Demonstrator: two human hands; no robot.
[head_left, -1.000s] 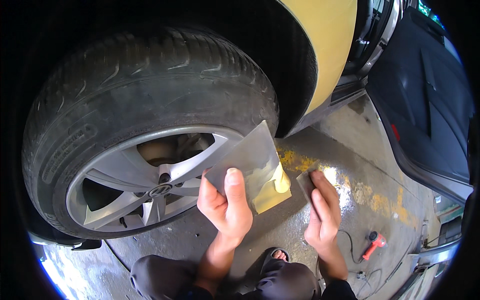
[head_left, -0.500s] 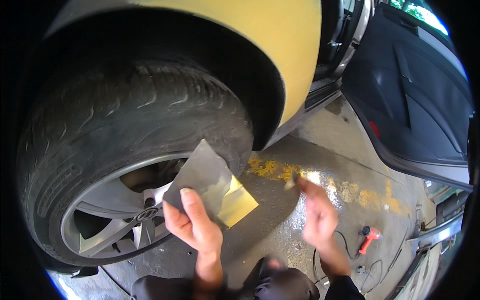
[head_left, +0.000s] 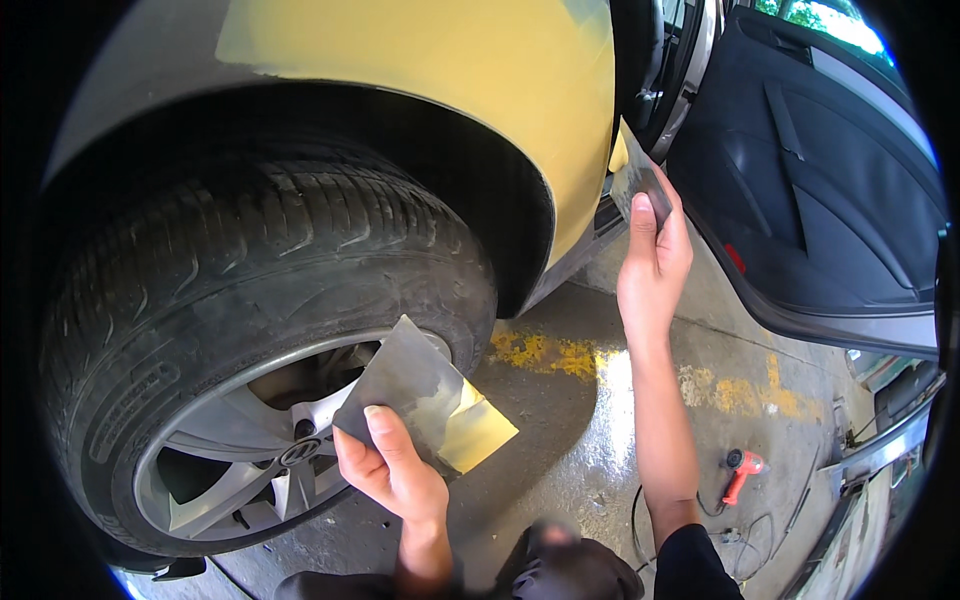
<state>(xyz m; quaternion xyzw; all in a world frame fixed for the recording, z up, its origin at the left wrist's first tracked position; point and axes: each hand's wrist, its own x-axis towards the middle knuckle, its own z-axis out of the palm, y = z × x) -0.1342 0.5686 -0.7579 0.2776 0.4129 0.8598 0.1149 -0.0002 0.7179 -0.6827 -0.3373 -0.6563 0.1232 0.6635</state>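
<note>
My left hand (head_left: pixel 402 472) grips a flat grey metal plate (head_left: pixel 408 372), thumb on top, in front of the wheel. Yellow body filler (head_left: pixel 482 430) covers the plate's right corner. Raised at the rear edge of the car's fender (head_left: pixel 470 60), my right hand (head_left: pixel 657 262) is closed on a filler spreader (head_left: pixel 636 178), a thin grey blade with a yellow dab near its tip. The fender's surface is widely coated in smooth yellow filler. Whether the blade touches the panel edge, I cannot tell.
Below the fender, the tyre (head_left: pixel 270 240) and silver wheel (head_left: pixel 240 490) fill the left. A dark car door (head_left: pixel 800 190) stands open at the right. On the concrete floor lie a red heat-gun-shaped tool (head_left: pixel 740 474) and a cable; worn yellow paint (head_left: pixel 545 353) marks the floor.
My right hand has risen from low over the floor to the fender's rear edge, carrying the spreader. My left hand keeps the plate almost in place. The view has shifted slightly.
</note>
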